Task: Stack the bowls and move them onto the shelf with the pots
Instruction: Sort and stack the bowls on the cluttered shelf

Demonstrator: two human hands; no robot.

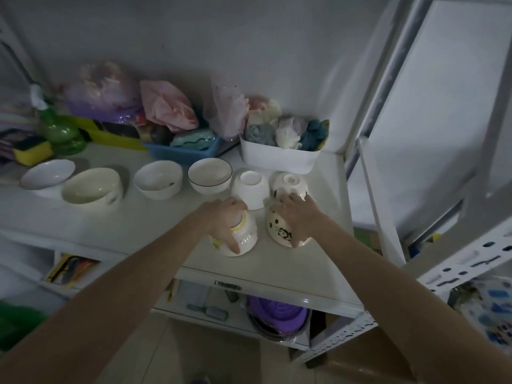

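Ceramic is the worry in the head view; both hands rest on upside-down bowls at the front of the white shelf top point(138, 217); the left hand point(225, 217) has its grip spread and curled over the yellow-rimmed bowl point(243, 236), the right hand point(295, 214) spreads flat over the cartoon bowl point(282, 234), thumb down its side. Lifting both at once could let one slip and chip against the two inverted bowls point(250, 189) just behind, or roll off the near edge; the four upright bowls point(158, 181) stand in a row to the left. Dim light blurs the patterns; palms hide the bowl bases; pots are not clearly visible, only a purple thing point(277, 314) on a lower shelf.
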